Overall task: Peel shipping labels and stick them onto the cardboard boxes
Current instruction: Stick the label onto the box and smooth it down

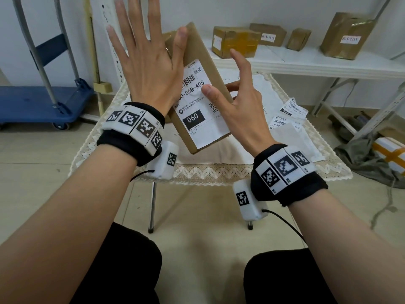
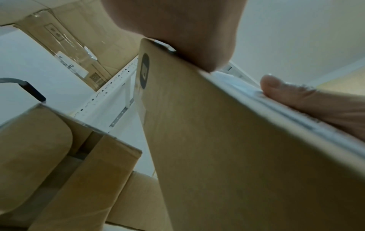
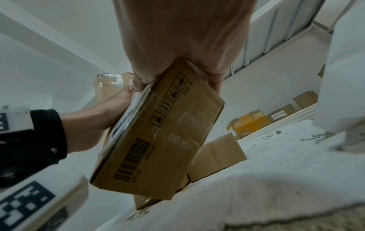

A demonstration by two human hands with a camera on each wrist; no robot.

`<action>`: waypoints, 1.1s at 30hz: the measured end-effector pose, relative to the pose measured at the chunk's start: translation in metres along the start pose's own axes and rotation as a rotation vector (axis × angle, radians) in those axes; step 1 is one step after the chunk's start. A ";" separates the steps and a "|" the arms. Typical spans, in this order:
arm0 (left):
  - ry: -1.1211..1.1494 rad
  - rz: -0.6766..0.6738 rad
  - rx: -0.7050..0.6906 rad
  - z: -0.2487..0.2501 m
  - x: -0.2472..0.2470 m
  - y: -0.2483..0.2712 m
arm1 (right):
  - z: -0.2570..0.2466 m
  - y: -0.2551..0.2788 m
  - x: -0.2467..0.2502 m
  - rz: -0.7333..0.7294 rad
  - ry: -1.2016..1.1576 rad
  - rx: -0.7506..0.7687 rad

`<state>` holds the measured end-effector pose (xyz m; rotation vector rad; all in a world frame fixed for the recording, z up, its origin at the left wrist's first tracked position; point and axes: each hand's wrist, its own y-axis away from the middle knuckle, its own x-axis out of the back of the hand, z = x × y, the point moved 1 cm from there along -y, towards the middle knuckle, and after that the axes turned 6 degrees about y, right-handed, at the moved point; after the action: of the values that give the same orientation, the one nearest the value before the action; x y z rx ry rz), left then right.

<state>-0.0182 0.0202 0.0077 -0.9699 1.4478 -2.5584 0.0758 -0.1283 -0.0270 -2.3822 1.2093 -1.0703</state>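
Note:
I hold a flat cardboard box (image 1: 203,53) tilted up above the table. A white shipping label (image 1: 197,121) marked 060 is stuck on its face. My left hand (image 1: 146,62) lies flat on the label's left part with straight, spread fingers. My right hand (image 1: 236,99) grips the box's right edge, thumb on the label and fingers behind. The right wrist view shows the box's printed underside (image 3: 158,132), with the left hand (image 3: 98,115) against the label side. In the left wrist view the box side (image 2: 237,148) fills the frame, with the right thumb (image 2: 292,95) on its edge.
More loose labels (image 1: 293,110) and a backing sheet (image 1: 304,139) lie on the lace-covered table (image 1: 219,172) at the right. Several labelled boxes (image 1: 236,41) stand on the white shelf behind. A blue cart (image 1: 43,102) is at the left. Another box (image 3: 217,156) sits beneath the held one.

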 end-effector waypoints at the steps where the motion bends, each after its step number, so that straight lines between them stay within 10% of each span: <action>1: 0.002 0.001 0.005 -0.002 0.000 0.000 | 0.000 0.000 0.000 -0.003 0.004 -0.002; 33: -0.074 0.049 -0.119 0.005 -0.004 0.006 | 0.002 0.004 0.006 -0.043 0.104 -0.001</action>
<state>-0.0137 0.0144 0.0027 -1.0193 1.5983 -2.3997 0.0764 -0.1355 -0.0277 -2.3904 1.1963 -1.2208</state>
